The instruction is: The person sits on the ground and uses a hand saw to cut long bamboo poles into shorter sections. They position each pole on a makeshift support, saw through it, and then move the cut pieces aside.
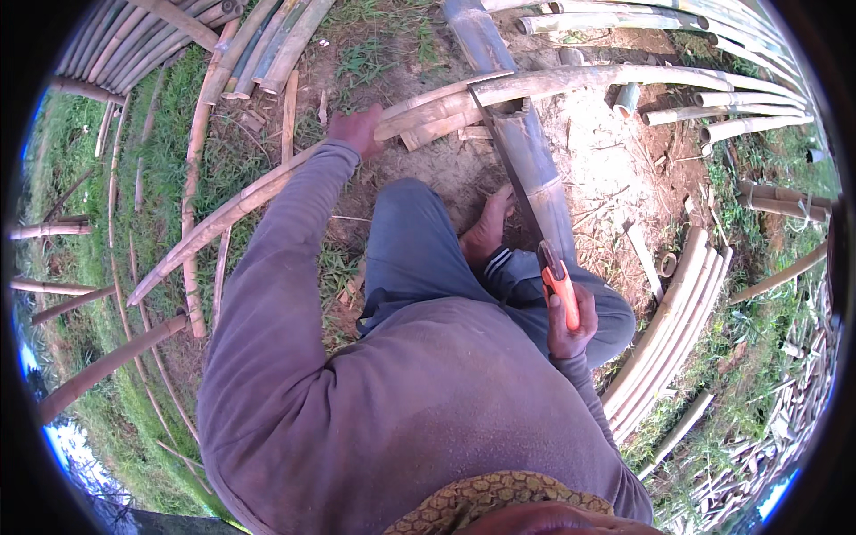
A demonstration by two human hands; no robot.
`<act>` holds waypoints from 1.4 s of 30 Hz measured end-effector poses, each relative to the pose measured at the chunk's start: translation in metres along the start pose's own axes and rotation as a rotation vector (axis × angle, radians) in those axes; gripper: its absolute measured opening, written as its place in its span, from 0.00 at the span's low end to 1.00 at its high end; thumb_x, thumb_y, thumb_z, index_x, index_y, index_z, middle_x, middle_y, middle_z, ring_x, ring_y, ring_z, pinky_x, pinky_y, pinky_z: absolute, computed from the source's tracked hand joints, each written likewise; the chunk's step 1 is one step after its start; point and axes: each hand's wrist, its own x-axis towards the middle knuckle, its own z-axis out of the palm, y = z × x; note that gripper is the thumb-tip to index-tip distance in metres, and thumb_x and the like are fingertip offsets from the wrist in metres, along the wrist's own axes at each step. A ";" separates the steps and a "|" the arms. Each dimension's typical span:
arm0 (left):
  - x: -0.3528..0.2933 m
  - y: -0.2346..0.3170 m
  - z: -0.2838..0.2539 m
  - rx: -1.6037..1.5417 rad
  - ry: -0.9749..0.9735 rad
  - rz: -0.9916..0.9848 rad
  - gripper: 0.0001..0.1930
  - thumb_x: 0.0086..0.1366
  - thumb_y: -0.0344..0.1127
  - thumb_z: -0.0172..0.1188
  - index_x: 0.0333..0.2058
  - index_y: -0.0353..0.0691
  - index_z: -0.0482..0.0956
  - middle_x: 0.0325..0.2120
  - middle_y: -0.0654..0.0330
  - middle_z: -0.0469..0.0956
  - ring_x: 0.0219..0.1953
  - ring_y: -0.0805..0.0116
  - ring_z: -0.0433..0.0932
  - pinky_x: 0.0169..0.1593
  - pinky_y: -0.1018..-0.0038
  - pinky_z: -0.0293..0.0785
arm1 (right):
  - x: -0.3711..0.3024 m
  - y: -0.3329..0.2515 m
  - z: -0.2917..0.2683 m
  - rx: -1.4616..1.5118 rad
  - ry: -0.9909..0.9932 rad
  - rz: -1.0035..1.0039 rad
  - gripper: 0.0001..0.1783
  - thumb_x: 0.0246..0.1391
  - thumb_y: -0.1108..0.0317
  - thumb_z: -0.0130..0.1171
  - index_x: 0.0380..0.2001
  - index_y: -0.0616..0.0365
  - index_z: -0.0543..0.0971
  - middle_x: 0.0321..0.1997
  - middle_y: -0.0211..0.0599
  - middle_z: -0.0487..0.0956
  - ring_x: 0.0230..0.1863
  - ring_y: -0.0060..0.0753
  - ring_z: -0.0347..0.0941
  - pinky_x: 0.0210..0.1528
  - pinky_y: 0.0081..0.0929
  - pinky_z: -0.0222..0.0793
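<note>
Upper centre of the frame, the left grip [358, 131] holds bamboo [428, 112]; right of centre, the right grip [573, 328] holds a saw [560, 291], blade tip at the bamboo.

Bright daylight, bare ground [580, 147] right of centre sun-washed nearly white, shirt [428, 383] in soft shade, sky patch [71, 446] lower left glaring, outer poles [615, 21] bowed toward a black, blue-fringed rim, far-right litter [794, 419] lacking fine detail.

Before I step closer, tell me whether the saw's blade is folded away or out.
Out: the long dark blade extends from the orange handle in the right hand up to the bamboo pole.
</note>
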 end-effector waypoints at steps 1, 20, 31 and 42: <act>0.002 -0.004 -0.002 0.002 -0.010 -0.002 0.30 0.55 0.45 0.75 0.53 0.50 0.70 0.42 0.54 0.88 0.50 0.47 0.87 0.60 0.44 0.71 | 0.003 -0.001 0.003 -0.008 -0.010 0.014 0.17 0.63 0.71 0.69 0.52 0.65 0.80 0.44 0.45 0.86 0.43 0.33 0.85 0.48 0.30 0.79; -0.038 -0.020 0.031 -0.347 0.691 0.069 0.15 0.69 0.43 0.67 0.51 0.46 0.80 0.50 0.57 0.84 0.50 0.49 0.82 0.57 0.57 0.73 | 0.001 0.010 0.007 0.107 0.066 0.153 0.18 0.67 0.63 0.68 0.52 0.65 0.79 0.39 0.39 0.84 0.35 0.22 0.79 0.43 0.25 0.79; -0.066 0.061 0.032 -0.344 0.679 0.301 0.22 0.65 0.54 0.71 0.49 0.45 0.83 0.50 0.57 0.82 0.53 0.52 0.80 0.59 0.54 0.71 | 0.045 -0.009 -0.024 -0.099 0.143 0.018 0.29 0.68 0.55 0.67 0.60 0.68 0.75 0.38 0.35 0.81 0.32 0.21 0.76 0.37 0.20 0.74; 0.093 0.115 -0.029 -0.343 -0.032 -0.128 0.40 0.68 0.72 0.46 0.64 0.47 0.80 0.62 0.51 0.81 0.64 0.53 0.79 0.68 0.50 0.71 | 0.104 -0.024 0.084 -0.080 -0.010 -0.106 0.24 0.67 0.66 0.67 0.60 0.68 0.77 0.55 0.52 0.83 0.53 0.44 0.83 0.56 0.37 0.78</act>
